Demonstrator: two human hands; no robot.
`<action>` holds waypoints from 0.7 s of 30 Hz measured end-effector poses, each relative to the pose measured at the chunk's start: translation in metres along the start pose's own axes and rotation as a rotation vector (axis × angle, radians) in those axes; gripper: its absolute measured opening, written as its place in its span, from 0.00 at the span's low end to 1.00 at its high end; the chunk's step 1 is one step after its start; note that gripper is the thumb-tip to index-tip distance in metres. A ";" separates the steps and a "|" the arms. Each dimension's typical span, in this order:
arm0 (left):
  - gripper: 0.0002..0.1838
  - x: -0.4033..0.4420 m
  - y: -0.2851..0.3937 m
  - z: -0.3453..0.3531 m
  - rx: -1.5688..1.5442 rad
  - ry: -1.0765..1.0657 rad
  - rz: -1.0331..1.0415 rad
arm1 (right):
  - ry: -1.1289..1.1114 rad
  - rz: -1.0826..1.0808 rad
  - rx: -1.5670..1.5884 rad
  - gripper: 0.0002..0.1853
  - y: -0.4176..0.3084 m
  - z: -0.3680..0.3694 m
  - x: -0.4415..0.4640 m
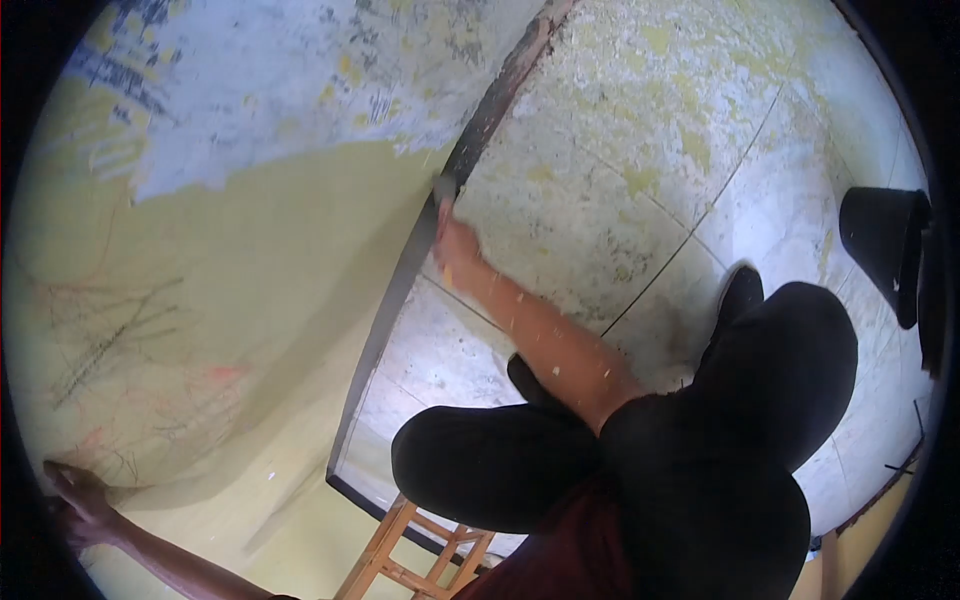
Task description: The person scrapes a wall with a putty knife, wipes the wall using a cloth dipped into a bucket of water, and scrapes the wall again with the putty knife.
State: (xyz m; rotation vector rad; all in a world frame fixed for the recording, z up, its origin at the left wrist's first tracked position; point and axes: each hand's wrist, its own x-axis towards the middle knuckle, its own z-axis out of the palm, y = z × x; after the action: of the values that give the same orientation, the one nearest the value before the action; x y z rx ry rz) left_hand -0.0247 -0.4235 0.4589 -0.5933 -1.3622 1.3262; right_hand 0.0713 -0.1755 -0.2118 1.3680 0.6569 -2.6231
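My right hand (458,250) is closed around a scraper (443,190), whose blade meets the wall beside the dark baseboard (402,258). The painted wall (270,230) is yellow-green, with a bare whitish area of ragged edge above. My left hand (82,505) rests at the wall at the far lower left, fingers apart and nothing visible in it. Pale flakes show around my right forearm.
Yellow flakes litter the tiled floor (640,215). A black bucket (882,245) lies at the right edge. My bent knees and dark shoes are at the lower centre and right. A wooden frame (405,572), possibly a stool, stands at the bottom by the wall.
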 end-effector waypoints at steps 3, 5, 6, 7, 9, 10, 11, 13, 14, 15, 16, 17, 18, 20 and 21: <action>0.30 0.000 -0.018 -0.002 0.034 0.157 0.317 | -0.057 0.093 -0.144 0.27 0.015 -0.011 0.011; 0.24 0.025 -0.011 -0.011 -0.017 0.231 0.554 | -0.055 0.051 -0.130 0.29 0.011 -0.025 0.014; 0.15 0.037 0.002 -0.028 -0.073 0.206 0.585 | -0.049 0.073 -0.123 0.29 0.008 -0.028 0.012; 0.15 0.032 0.010 -0.038 -0.098 0.168 0.519 | -0.070 0.059 -0.150 0.28 0.000 -0.029 0.013; 0.15 0.013 0.024 -0.050 -0.140 0.121 0.336 | -0.102 0.053 -0.155 0.27 -0.001 -0.034 0.016; 0.15 0.001 0.029 -0.054 -0.161 0.103 0.246 | -0.096 0.065 -0.161 0.27 0.000 -0.035 0.017; 0.15 -0.011 0.034 -0.055 -0.179 0.089 0.173 | -0.096 0.043 -0.182 0.27 0.001 -0.035 0.019; 0.15 -0.028 0.041 -0.060 -0.204 0.058 0.093 | -0.097 0.037 -0.220 0.27 0.002 -0.034 0.019; 0.15 -0.035 0.043 -0.062 -0.216 0.045 0.068 | -0.112 0.039 -0.171 0.27 0.002 -0.034 0.020; 0.15 -0.041 0.046 -0.064 -0.221 0.042 0.047 | -0.128 0.035 -0.121 0.27 0.001 -0.032 0.021; 0.15 -0.046 0.047 -0.065 -0.229 0.037 0.035 | -0.126 0.042 -0.130 0.27 0.002 -0.028 0.018; 0.15 -0.050 0.049 -0.066 -0.234 0.032 0.020 | -0.115 0.040 -0.078 0.28 0.004 -0.022 0.017; 0.15 -0.053 0.050 -0.065 -0.234 0.030 0.008 | -0.106 0.030 -0.025 0.29 0.004 -0.016 0.018; 0.15 -0.058 0.050 -0.066 -0.244 0.021 -0.013 | -0.130 -0.136 -0.041 0.29 0.030 -0.014 0.038; 0.15 -0.059 0.049 -0.065 -0.246 0.024 -0.020 | -0.121 -0.311 -0.059 0.30 0.016 -0.009 0.053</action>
State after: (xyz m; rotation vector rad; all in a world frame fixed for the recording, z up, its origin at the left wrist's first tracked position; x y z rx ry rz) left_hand 0.0347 -0.4400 0.3796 -0.7564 -1.5187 1.1399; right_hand 0.0516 -0.1810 -0.2638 1.1612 0.9914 -2.8658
